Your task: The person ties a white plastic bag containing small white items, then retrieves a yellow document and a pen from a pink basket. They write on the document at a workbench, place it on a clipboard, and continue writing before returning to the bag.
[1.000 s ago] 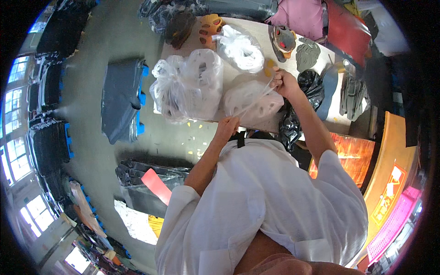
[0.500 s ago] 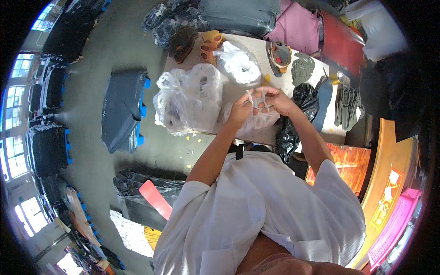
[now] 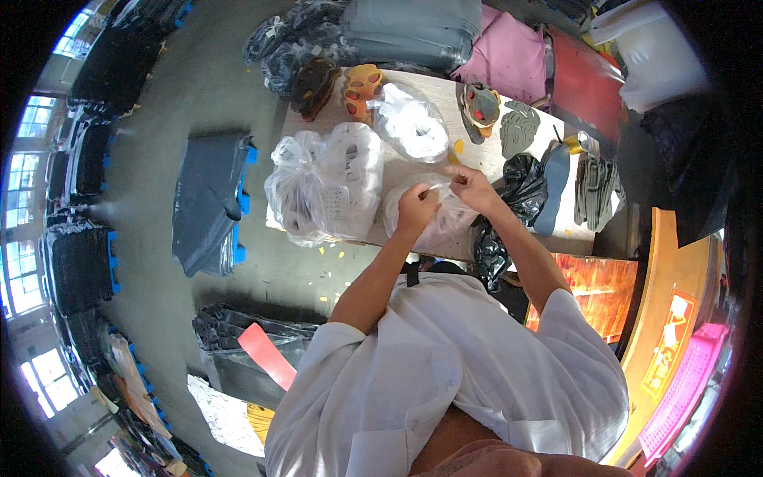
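Observation:
Near the front edge of the table, a translucent plastic bag [image 3: 433, 226] sits with its top gathered between my two hands. My left hand [image 3: 418, 208] is closed on the bag's left side, fingers curled into a pinch. On the other side, my right hand [image 3: 474, 191] pinches the gathered plastic with thumb and fingers. What is inside this bag is hard to make out. Just left of it stands a larger, filled clear plastic bag [image 3: 358, 179]. Behind my hands lies another clear bag [image 3: 420, 135] with white ring-shaped contents.
Across the pale table [image 3: 493, 155] are a brown shoe-like piece [image 3: 315, 87], an orange cut-out piece [image 3: 363, 89], a grey piece with red spots [image 3: 481, 105], grey-green flat pieces [image 3: 519, 129] and a black plastic bag [image 3: 524, 187]. Dark stacked sheets [image 3: 207, 203] stand on the floor to the left.
Both hands have come down slightly. The bag's handle loops, held stretched apart between the fingers before, are now bunched close to the top of the bag.

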Action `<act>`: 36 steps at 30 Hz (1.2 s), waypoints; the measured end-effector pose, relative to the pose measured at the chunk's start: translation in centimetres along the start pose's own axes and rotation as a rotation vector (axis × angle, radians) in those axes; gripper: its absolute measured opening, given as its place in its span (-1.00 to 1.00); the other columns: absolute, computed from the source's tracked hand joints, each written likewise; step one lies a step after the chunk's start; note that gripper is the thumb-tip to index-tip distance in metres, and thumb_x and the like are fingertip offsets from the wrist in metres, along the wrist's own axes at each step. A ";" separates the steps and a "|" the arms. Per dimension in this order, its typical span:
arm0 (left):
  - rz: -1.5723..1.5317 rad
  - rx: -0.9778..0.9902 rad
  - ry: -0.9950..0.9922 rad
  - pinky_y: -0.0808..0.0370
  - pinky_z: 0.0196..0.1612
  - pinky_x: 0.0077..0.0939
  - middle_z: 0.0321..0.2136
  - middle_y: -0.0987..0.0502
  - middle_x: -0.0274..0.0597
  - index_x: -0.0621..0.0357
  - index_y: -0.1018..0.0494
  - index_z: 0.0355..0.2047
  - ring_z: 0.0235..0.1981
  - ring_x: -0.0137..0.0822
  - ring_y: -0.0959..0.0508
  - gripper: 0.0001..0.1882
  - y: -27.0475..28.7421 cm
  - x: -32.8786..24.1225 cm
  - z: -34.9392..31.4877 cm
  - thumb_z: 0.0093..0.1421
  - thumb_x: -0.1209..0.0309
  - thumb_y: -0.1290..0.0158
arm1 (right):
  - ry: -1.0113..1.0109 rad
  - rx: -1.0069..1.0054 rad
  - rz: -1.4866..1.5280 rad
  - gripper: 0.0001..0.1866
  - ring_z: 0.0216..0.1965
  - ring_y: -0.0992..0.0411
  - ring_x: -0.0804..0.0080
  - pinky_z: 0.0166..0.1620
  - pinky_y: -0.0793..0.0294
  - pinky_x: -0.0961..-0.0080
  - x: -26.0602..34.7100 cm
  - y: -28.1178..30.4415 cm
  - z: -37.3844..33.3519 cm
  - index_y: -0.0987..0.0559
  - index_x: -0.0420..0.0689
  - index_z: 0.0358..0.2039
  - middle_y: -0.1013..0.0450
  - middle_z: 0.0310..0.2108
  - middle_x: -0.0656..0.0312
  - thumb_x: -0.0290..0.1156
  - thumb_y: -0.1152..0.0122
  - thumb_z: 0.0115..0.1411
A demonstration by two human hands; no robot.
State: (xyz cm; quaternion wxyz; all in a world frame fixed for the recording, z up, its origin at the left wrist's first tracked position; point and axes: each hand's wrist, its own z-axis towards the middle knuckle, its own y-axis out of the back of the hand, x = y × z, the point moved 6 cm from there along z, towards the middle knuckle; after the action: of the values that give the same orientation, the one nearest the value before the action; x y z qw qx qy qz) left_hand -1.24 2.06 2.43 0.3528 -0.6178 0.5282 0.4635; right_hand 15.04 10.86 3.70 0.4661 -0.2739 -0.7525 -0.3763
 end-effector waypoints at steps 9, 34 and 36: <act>0.442 0.287 -0.045 -0.53 -0.30 -0.24 -0.50 -0.61 -0.09 0.31 -0.59 -0.37 -0.42 -0.29 -0.60 -0.61 3.0 -0.5 -3.2 0.25 0.14 -0.14 | -0.296 -0.128 0.116 -0.72 -0.48 -0.50 0.43 -0.36 -0.49 0.46 -4.3 2.6 -2.6 -0.69 -0.17 -0.12 -0.56 -0.45 0.22 -0.41 -0.16 0.22; 0.678 -0.172 -0.500 -0.57 -0.29 -0.04 -0.31 -0.56 -0.09 0.18 -0.58 -0.48 -0.33 0.07 -0.61 -0.76 7.8 1.8 -7.1 0.21 0.27 -0.22 | 0.046 0.008 -0.492 -0.69 -0.32 -0.50 -0.06 -0.21 -0.47 0.12 -1.2 2.2 -1.0 -0.59 -0.28 -0.40 -0.52 -0.40 -0.05 -0.23 -0.31 0.24; 0.642 -0.226 -0.435 -0.56 -0.30 -0.04 -0.30 -0.54 -0.09 0.19 -0.57 -0.49 -0.36 0.06 -0.60 -0.76 7.8 3.3 -7.5 0.21 0.29 -0.23 | 0.082 -0.021 -0.490 -0.65 -0.30 -0.48 -0.09 -0.20 -0.46 0.08 -2.1 2.4 -1.1 -0.55 -0.29 -0.43 -0.47 -0.37 -0.07 -0.21 -0.32 0.24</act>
State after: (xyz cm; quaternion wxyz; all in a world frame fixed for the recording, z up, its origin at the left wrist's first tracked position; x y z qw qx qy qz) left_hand -7.31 -7.48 2.20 0.2233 -0.3441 0.5530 0.7252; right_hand 18.31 11.18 2.81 0.3879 -0.0727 -0.7730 -0.4968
